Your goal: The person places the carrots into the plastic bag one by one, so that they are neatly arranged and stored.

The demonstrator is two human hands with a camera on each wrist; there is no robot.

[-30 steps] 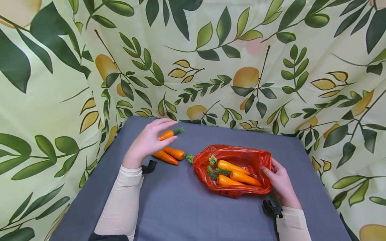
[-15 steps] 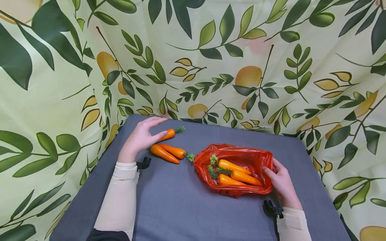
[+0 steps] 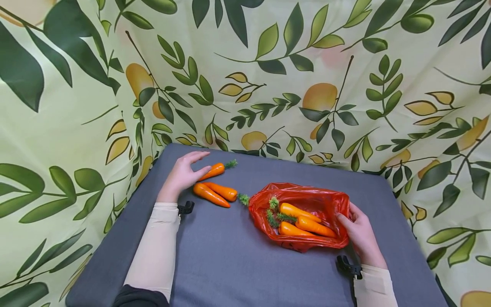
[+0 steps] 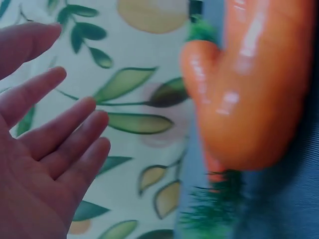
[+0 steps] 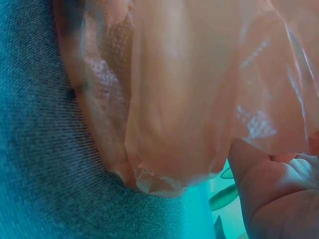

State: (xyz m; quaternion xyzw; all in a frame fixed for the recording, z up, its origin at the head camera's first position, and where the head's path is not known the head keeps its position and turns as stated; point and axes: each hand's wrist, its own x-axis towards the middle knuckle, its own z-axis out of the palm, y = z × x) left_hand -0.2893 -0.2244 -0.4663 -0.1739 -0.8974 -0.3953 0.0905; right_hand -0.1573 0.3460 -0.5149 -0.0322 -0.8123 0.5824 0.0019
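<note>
Nearest the camera: two cream sleeves over the grey counter (image 3: 230,264), w/ a black clip at each wrist.

Right hand (image 3: 360,234) sits at the right edge of the red bag (image 3: 307,245), fingers curled round the plastic and pinching it; right wrist view shows thin reddish film bunched against the thumb, resting on the grey cloth. Bag lies flat on the counter, mouth open toward the left. Inside: three carrots (image 3: 303,221) side by side, green tops pointing left, tips toward the right hand.

Just left of the bag's mouth, a green tuft (image 3: 243,198) touches or nearly touches the rim; it belongs to one of the pair of carrots (image 3: 215,193) lying on the counter, the two touching each other, angled down-right.

Further back: left hand (image 3: 181,175), fingers straight and spread, grasping nothing. Its fingertips lie on or right beside the tip end of the single carrot (image 3: 213,170) – can't tell if they touch. That carrot lies on the counter near the back edge, green top pointing right and away, just apart from the pair. Left wrist view: palm released, fingers apart, blurred orange carrot close by at right.

Behind and at both sides: leaf-and-fruit printed cloth (image 3: 268,64) as a backdrop round the counter.
</note>
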